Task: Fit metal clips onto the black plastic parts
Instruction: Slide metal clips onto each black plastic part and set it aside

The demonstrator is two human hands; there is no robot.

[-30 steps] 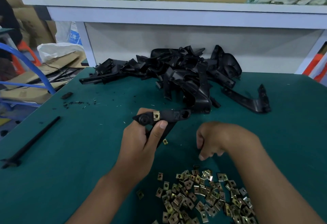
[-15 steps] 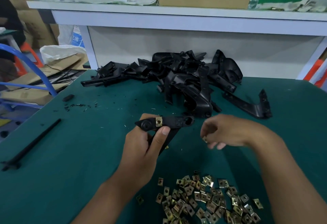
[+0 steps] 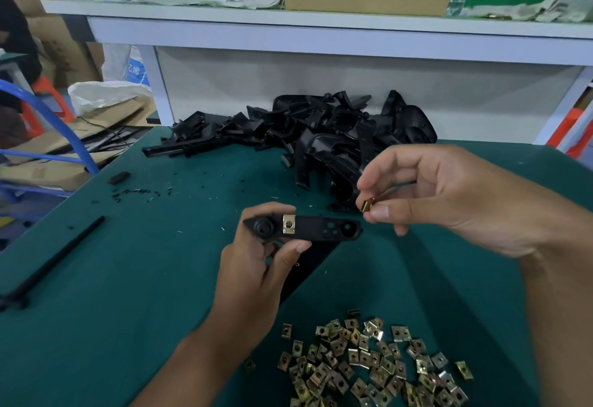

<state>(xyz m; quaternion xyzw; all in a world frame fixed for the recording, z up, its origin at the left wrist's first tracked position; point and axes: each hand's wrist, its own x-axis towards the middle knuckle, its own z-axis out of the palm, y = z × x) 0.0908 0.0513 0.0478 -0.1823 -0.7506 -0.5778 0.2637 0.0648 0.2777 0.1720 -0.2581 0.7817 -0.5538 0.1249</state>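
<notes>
Counter (image 3: 128,278) in green felt, heaped with black plastic parts (image 3: 321,137). Left hand (image 3: 256,265) gripping flat black plastic bracket (image 3: 321,230), one brass-coloured metal clip (image 3: 288,223) fitted. Right hand (image 3: 449,201) pinching loose brass clip (image 3: 367,205) near bracket's free end. Risk: skewed approach, clip slipping from fingertips.

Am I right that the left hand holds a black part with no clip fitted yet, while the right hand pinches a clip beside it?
Not quite: the black part in the left hand already carries a fitted clip, as the head view shows. The right hand does pinch another clip beside it.
</notes>
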